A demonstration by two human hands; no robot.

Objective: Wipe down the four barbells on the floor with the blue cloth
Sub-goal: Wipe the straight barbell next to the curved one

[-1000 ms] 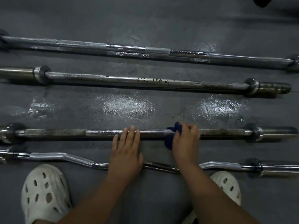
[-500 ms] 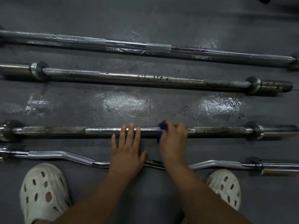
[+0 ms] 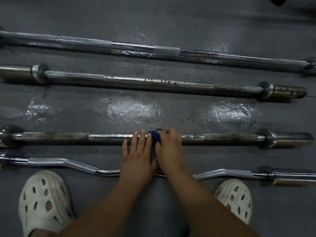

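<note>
Four barbells lie side by side on the dark floor. The farthest is a long bar (image 3: 130, 46), then a spotted bar (image 3: 153, 82), then a rusty straight bar (image 3: 56, 136), and nearest me a curved chrome bar (image 3: 68, 164). My right hand (image 3: 168, 151) grips the blue cloth (image 3: 156, 136) wrapped on the rusty bar's middle. My left hand (image 3: 137, 155) lies flat with straight fingers, its fingertips resting on the same bar right beside the cloth. Both forearms cross over the curved bar.
Wet shiny patches (image 3: 135, 109) mark the floor between the second and third bars. My two white perforated clogs (image 3: 45, 205) (image 3: 235, 200) stand on either side of my arms, just behind the curved bar. A dark object (image 3: 280, 0) sits at the top right edge.
My right hand has slid the blue cloth leftward along the rusty bar until it sits against my left hand. The left hand has stayed in place.
</note>
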